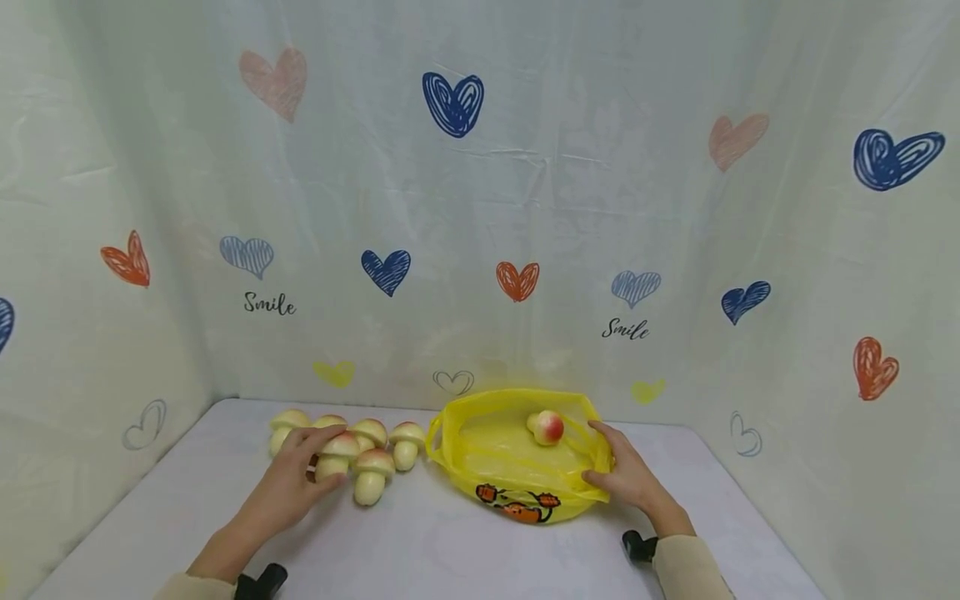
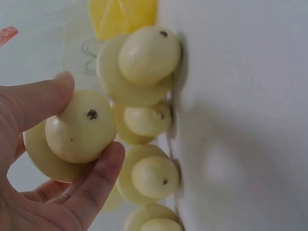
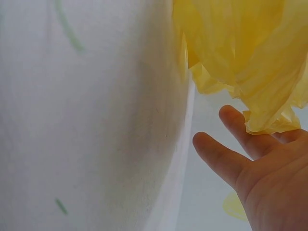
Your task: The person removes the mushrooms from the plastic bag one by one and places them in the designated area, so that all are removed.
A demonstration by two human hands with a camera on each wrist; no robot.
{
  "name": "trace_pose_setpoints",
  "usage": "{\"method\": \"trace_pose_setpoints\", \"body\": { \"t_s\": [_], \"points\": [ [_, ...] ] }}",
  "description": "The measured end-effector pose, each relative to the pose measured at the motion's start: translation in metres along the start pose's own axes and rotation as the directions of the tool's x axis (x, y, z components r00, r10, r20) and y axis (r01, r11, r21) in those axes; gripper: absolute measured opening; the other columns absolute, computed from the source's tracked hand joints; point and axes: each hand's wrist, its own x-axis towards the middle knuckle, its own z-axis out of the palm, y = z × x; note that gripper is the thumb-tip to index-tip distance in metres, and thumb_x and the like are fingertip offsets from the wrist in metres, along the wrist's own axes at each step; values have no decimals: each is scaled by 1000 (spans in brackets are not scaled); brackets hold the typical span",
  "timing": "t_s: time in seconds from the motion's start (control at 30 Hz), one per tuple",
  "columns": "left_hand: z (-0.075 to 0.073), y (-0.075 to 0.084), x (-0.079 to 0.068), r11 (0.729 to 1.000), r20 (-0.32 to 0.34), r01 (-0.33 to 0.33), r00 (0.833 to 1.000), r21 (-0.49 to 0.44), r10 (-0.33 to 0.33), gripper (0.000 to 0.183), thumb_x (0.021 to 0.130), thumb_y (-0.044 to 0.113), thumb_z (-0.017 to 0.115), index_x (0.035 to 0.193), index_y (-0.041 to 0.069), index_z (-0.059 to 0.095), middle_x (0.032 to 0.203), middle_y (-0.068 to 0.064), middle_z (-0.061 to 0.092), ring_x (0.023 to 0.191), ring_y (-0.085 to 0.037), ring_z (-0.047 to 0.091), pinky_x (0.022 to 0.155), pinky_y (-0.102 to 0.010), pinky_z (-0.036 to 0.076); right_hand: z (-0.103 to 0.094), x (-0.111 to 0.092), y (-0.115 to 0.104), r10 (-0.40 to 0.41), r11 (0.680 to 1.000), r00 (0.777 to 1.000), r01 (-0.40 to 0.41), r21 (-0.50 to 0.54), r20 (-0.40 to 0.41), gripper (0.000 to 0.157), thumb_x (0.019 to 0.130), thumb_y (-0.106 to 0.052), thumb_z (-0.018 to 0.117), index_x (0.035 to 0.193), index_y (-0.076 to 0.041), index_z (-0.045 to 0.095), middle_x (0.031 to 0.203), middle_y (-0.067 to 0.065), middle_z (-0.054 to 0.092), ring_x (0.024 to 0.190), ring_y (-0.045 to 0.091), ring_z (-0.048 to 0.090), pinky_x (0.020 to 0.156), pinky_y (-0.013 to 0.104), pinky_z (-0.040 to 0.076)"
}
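Note:
A toy mushroom (image 2: pixel 82 127) with a pale round stem is gripped between the thumb and fingers of my left hand (image 1: pixel 288 477). Several more mushrooms (image 1: pixel 372 475) with reddish cream caps stand close around that hand on the table. To their right, a thin yellow plastic bag (image 1: pixel 495 454) lies spread wide, with an orange cartoon print on its front. One mushroom (image 1: pixel 550 427) lies on its side inside it. At the bag's right rim, my right hand (image 1: pixel 626 475) touches the plastic with thumb and fingers spread apart. Some of its fingertips are hidden behind the yellow folds in the right wrist view.
The table (image 1: pixel 442 558) has a white cover. A white curtain (image 1: pixel 480 200) printed with hearts and the word "Smile" hangs behind it and along both sides. A dark device (image 1: pixel 639 547) sits at my right wrist, and another (image 1: pixel 261 582) at my left.

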Motion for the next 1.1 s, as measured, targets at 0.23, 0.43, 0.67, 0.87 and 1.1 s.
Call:
{"method": "trace_pose_setpoints", "body": {
  "t_s": [0.23, 0.43, 0.67, 0.87, 1.1],
  "points": [
    [-4, -11, -3, 997, 46, 45, 998, 54, -48, 62, 77, 9, 78, 133, 7, 52, 117, -18, 46, 85, -19, 50, 65, -26, 46, 0, 1, 1, 19, 1000, 1000, -19, 0, 9, 84, 76, -25, 76, 147, -19, 32, 150, 16, 28, 134, 38, 31, 106, 60, 26],
    [-4, -16, -2, 991, 99, 92, 990, 94, -101, 62, 76, 11, 79, 132, 6, 53, 114, -19, 48, 93, -26, 53, 77, -44, 47, 0, 1, 0, 23, 1000, 1000, -23, 0, 9, 84, 77, -25, 76, 147, -20, 32, 151, 16, 28, 134, 38, 31, 106, 61, 26],
    [1, -25, -1, 990, 133, 103, 984, 101, -116, 63, 73, 13, 81, 130, 5, 55, 115, -20, 48, 104, -36, 53, 84, -55, 44, 0, 2, 0, 15, 1000, 1000, -15, 12, 9, 83, 77, -23, 77, 147, -20, 32, 150, 16, 28, 134, 38, 31, 106, 61, 25],
    [5, -26, 1, 990, 144, 88, 984, 108, -104, 63, 73, 14, 82, 129, 5, 56, 117, -23, 48, 105, -37, 52, 83, -57, 44, 1, 1, 1, 5, 1000, 1000, -5, 15, 11, 83, 77, -24, 77, 147, -19, 33, 150, 16, 28, 134, 38, 31, 106, 60, 25],
    [7, -26, 2, 985, 167, 110, 977, 133, -132, 63, 74, 16, 81, 131, 6, 54, 119, -25, 47, 106, -41, 52, 84, -59, 44, 1, 1, 1, -12, 1000, 1000, 12, 7, 4, 82, 77, -24, 76, 147, -19, 33, 150, 16, 29, 133, 39, 32, 106, 61, 25]
  ]
}}
